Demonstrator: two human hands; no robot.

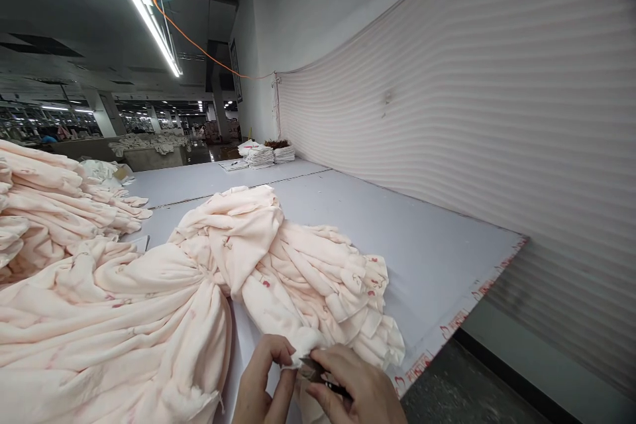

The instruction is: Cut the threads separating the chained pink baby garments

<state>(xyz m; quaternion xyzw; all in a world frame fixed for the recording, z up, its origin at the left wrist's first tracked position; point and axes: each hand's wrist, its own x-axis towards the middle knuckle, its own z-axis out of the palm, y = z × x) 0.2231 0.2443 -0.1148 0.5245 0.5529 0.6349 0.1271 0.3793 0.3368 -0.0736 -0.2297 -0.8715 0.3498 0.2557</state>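
Two hands, head view: left hand (268, 381) pinches cloth (293, 278); right hand (355, 384) grips snips (312, 369) against it.
Cloth: bunched on table (422, 245), before both hands.
Heap (54, 199): at left, hiding table's side.
Stacks (259, 156): far end.
Sheet (472, 112): hung along right.

Bunched cloth (253, 225) lies on the surface (422, 245); cloth heap (44, 199) left of it. Stacked pieces (260, 156) sit behind, at the far end. Sheeting (457, 99) hangs along the right. Left hand (263, 384) at the cloth's near end; right hand (362, 387) just beside, snips (311, 369) between.
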